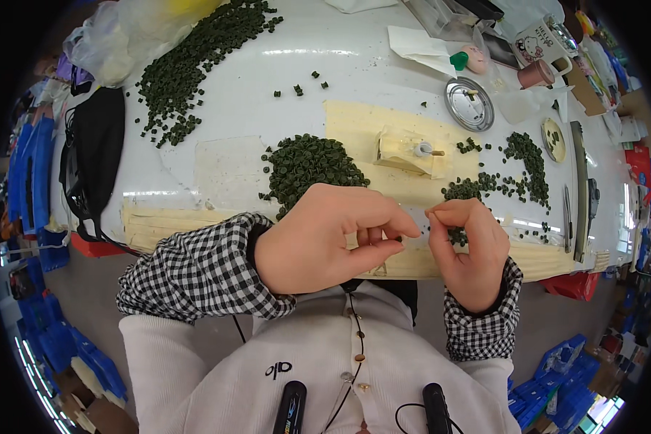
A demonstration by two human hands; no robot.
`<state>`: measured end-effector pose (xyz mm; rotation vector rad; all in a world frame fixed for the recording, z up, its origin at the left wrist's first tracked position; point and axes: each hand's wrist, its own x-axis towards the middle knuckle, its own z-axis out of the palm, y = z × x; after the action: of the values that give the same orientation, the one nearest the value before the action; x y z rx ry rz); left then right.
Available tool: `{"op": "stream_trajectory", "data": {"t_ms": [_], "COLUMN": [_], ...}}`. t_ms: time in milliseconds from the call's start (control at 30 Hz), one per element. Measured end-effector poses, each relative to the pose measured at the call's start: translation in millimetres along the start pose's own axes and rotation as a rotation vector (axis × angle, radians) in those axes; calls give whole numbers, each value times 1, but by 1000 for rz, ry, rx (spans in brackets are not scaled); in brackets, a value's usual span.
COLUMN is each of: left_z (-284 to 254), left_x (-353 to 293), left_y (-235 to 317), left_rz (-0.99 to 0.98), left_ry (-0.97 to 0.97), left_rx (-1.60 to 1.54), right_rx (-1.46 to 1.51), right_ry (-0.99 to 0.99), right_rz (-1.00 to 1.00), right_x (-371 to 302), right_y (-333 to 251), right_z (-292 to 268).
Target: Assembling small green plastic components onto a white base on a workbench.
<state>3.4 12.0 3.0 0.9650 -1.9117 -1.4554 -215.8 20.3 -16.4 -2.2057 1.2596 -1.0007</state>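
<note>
Over the near edge of the table, my left hand [318,235] is curled, its thumb bent toward the fingers. A small dark green part [399,239] peeks out by its thumb tip. Close to it on the right, my right hand [476,249] has thumb and forefinger pinched together; whatever lies in the pinch is too small to make out. A heap of small dark green spool-shaped parts [312,170] lies just beyond my left hand. Further small parts [464,190] are scattered beyond my right hand. A tape-covered block [405,153] with a white fitting and a short brown pin stands between these piles.
A long pile of green parts [188,69] spreads at the far left, near clear plastic bags [116,47] and a black bag [94,152]. On the right are a round metal dish [469,116], a small yellowish dish [553,139], tweezers [567,217] and a pink cup [535,74].
</note>
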Motion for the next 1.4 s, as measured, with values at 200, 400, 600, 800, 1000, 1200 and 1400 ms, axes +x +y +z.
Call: {"op": "stream_trajectory", "data": {"t_ms": [200, 400, 600, 800, 1000, 1200, 1400], "left_z": [4, -3, -4, -3, -2, -3, -3], "left_x": [6, 7, 8, 9, 8, 7, 7], "left_y": [-7, -17, -17, -17, -19, -19, -17], "left_rz": [-140, -143, -185, -184, -159, -156, -139], "left_ry": [97, 98, 171, 203, 206, 206, 250], "left_rx": [-600, -684, -732, -729, -711, -701, -691], "right_rx": [244, 501, 816, 996, 980, 998, 660], "right_ry": [24, 3, -60, -56, -83, -69, 17], "right_rz": [133, 124, 404, 468, 428, 480, 307], "right_x": [12, 18, 20, 20, 18, 19, 15], "right_y": [-12, 6, -3, -5, -1, -2, -1], "right_z": [-2, 4, 7, 10, 12, 13, 20]}}
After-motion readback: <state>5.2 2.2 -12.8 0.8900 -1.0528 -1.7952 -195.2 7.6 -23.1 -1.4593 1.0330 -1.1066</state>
